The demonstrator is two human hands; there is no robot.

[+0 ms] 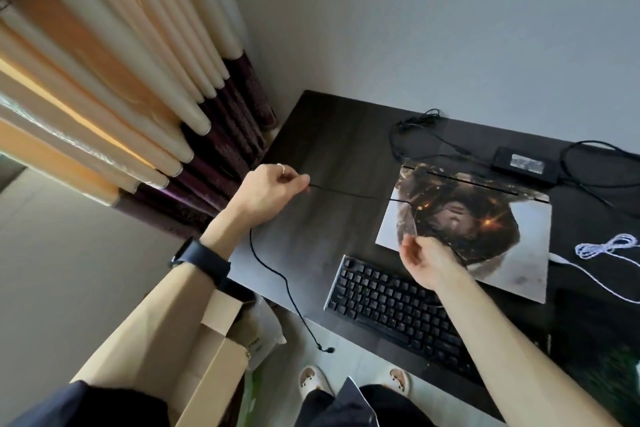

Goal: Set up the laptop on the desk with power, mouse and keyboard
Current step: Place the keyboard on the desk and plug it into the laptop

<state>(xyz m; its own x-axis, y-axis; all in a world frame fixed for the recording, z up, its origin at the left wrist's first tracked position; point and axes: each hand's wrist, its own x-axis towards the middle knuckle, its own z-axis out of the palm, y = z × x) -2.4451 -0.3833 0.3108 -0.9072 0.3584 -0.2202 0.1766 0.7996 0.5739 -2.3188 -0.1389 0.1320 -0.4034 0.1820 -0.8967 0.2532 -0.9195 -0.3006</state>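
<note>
At mid-frame, the outstretched left hand (273, 189) pinches a black cable (346, 192), drawn taut toward the raised right hand (427, 262). That hand's curled fingers grip the cable over the closed laptop (502, 243), right of centre behind the keyboard (391, 308).

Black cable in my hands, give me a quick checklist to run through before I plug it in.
1. Grip on the cable: the left hand pinches the black cable, and the right hand holds it over the laptop. Ok.
2. Stretch between the hands free of knots: it runs straight. Ok.
3. Control of the plug: it dangles loose below the edge of the desk. Not ok.
4. Readiness of the laptop: lid closed, ports not visible. Not ok.
5. Which device the cable belongs to: its far end is hidden at the right hand. Cannot tell.
6. Reach of the power adapter: it lies on the desk behind the laptop. Ok.
</note>
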